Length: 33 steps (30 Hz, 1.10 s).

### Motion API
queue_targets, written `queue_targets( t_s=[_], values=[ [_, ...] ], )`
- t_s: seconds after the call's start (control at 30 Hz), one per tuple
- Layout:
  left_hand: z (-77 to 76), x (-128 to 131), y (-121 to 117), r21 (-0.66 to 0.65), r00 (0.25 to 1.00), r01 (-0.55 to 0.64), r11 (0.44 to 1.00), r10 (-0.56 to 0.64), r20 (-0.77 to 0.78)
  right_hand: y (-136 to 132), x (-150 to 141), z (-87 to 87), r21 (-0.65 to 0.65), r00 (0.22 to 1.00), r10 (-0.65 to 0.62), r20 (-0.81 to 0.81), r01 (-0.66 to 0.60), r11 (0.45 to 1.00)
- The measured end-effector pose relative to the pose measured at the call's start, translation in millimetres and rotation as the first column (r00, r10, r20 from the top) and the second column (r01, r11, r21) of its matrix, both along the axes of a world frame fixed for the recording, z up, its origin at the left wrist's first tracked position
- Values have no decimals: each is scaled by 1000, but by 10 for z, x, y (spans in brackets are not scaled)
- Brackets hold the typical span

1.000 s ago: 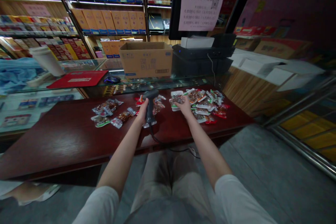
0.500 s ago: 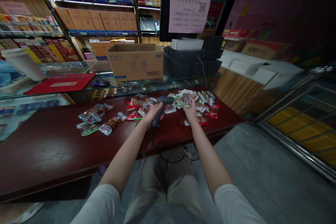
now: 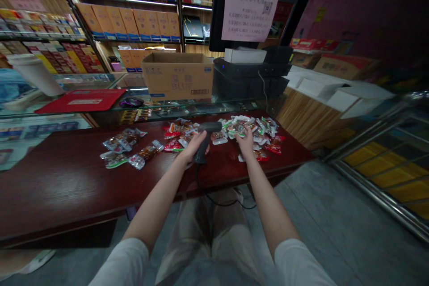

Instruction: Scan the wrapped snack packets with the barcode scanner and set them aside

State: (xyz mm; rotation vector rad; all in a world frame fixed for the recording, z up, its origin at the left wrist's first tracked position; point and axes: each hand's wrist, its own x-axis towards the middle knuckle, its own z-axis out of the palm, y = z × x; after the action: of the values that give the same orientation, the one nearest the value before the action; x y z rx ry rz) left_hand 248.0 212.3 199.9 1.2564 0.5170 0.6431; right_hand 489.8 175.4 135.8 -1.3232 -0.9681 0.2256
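Observation:
My left hand [image 3: 194, 146] is wrapped round the grip of a black barcode scanner [image 3: 210, 127], whose head points right over the tabletop. A dark cable runs down from its handle. To the right, my right hand [image 3: 246, 144] pinches a snack packet [image 3: 240, 132] at the front of a heap of small packets [image 3: 264, 127]. Its fingertips are partly lost among the wrappers. Behind the scanner lies another group of red and clear packets [image 3: 181, 130]. Farther left, several clear packets [image 3: 124, 140] with brown contents rest apart on the table.
The dark red table [image 3: 73, 178] stands before a glass counter. On the counter are an open cardboard box [image 3: 177, 81], a mouse [image 3: 131, 102], a red mat [image 3: 80, 100], a white cup [image 3: 35, 73] and a monitor with a paper sign [image 3: 250, 11]. A metal railing [image 3: 375, 187] is at right.
The view has shifted slightly, so the counter and table appear a little farther right. My left hand keeps the scanner, and my right hand stays at the packet heap with little movement.

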Motion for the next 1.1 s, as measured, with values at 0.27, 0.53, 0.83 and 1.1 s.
queue_targets(
  t_s=[0.27, 0.53, 0.83, 1.1],
  values=[
    [4, -447, 208, -69, 970, -240, 968, 236, -59, -54, 158, 469, -191, 915, -103, 389, 190, 963],
    [-102, -774, 328, -94, 944, -328, 940, 324, -54, -68, 217, 698, -348, 654, -148, 742, 565, 748],
    [-158, -814, 360, -94, 933, -358, 929, 353, -61, -123, 202, 612, -383, 611, -71, 788, 578, 721],
    [-82, -815, 319, -115, 926, -377, 919, 374, -47, -55, -77, 573, -223, 486, -58, 872, 500, 837]
  ],
)
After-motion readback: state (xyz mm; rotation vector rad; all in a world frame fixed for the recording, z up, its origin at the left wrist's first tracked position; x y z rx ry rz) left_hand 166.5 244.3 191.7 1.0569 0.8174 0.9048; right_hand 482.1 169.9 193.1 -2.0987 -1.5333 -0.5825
